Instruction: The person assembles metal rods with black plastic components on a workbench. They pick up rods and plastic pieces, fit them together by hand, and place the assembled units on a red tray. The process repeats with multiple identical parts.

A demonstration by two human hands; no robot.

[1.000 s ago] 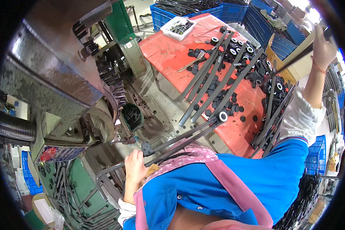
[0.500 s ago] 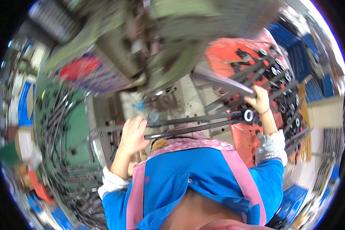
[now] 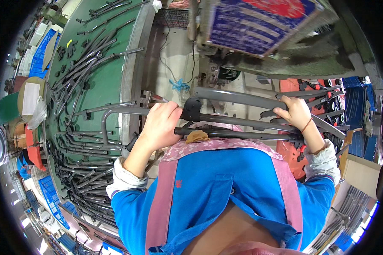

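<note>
blue string (image 3: pixel 179 85) | translucent bag (image 3: pixel 38 115), left | cardboard box (image 3: pixel 362 176), right

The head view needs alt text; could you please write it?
A person's left hand grips a dark tubular frame while the right hand holds a flat grey bar beside it. A green table strewn with metal tubes lies left; a red-covered table lies right.

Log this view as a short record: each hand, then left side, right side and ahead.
Left hand: closed around a dark tube frame
Right hand: gripping a flat grey bar
Left side: green table with many dark tubes
Right side: red-covered table with dark parts
Ahead: machine with a blue-and-red panel
</note>
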